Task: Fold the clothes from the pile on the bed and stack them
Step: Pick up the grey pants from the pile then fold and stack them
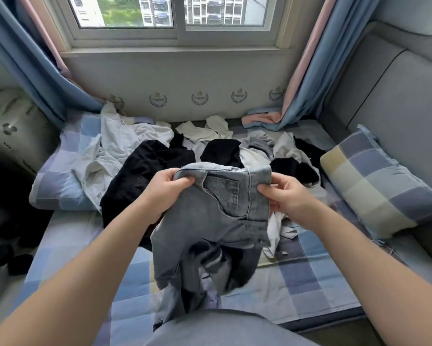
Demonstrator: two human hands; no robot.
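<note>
Jeans (210, 221) of faded grey-blue denim hung above the bed (309, 283), between the person and the pile (147, 166), held up by the waistband (222, 169). The left hand (165, 193) gripped one end of the band with its fingers curled into the cloth, and the right hand (284, 196) pinched the other end, with a pocket (222, 193) showing between them. The band ran crosswise from hand to hand, while the legs (bunched, half twisted, their ends blurred) dropped along the long axis toward the person's lap. Both hands thus stood equally near the top and neither near the hems. Beyond lay the black and white clothes of the pile, with a checked pillow (374, 181) well off to the right. No folded stack showed.
</note>
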